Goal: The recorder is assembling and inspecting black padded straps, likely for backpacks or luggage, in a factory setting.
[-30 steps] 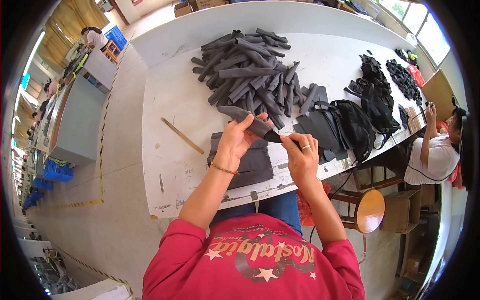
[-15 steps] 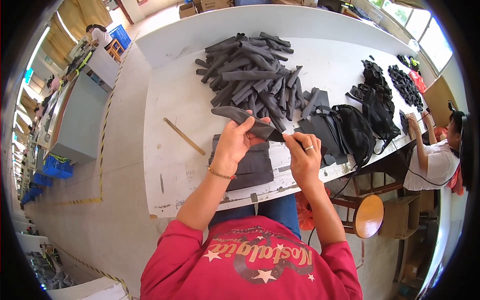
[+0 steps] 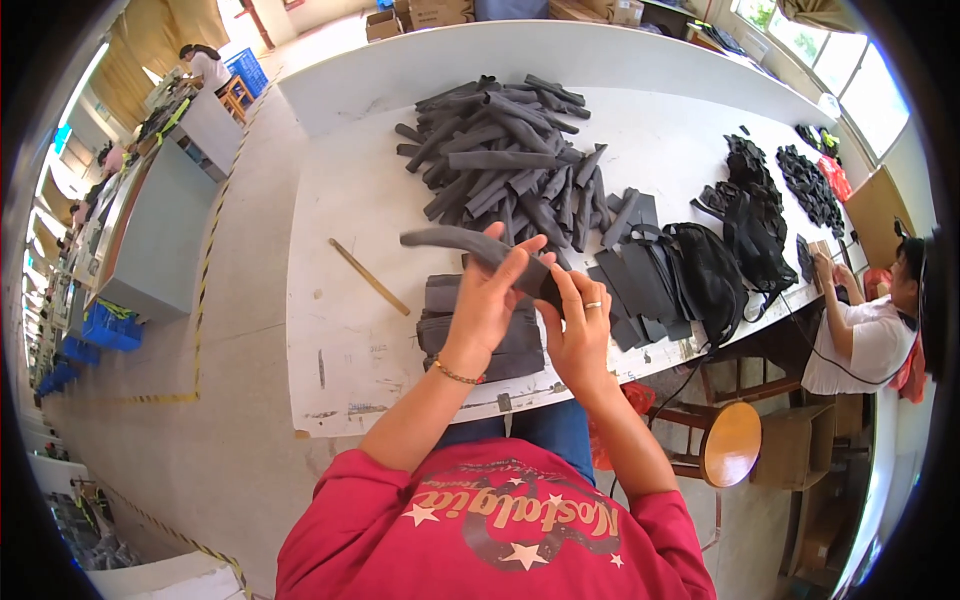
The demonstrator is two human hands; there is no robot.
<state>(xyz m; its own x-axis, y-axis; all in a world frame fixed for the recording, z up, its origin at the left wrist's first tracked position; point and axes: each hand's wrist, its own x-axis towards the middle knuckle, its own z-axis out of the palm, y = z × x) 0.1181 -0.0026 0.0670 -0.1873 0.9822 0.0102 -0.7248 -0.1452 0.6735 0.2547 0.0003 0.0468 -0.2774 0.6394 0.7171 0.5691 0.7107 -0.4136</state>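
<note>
A dark grey fabric tube [image 3: 440, 238] is held up above the table, its narrow free end pointing left. My left hand [image 3: 485, 305] is closed round its middle, with the thumb across it. At the tube's right end my right hand [image 3: 578, 335], a ring on one finger, pinches the opening; the fingertips are partly hidden by the fabric. Beneath my hands lies a stack of flat dark fabric pieces [image 3: 522, 352]. Just beyond them, a heap of similar dark grey tubes [image 3: 500, 160] covers the middle of the table.
A thin wooden strip [image 3: 368, 276] lies on the white table [image 3: 335, 340] to the left. Rightward are flat dark panels [image 3: 640, 285], a black bag [image 3: 712, 280] and heaped black pieces [image 3: 750, 165]. A co-worker [image 3: 850, 340] sits at the right; a round stool [image 3: 732, 445] stands below the edge.
The tube has shifted slightly left and down, with more of its left end showing. My right hand has moved left, closer to my left hand.
</note>
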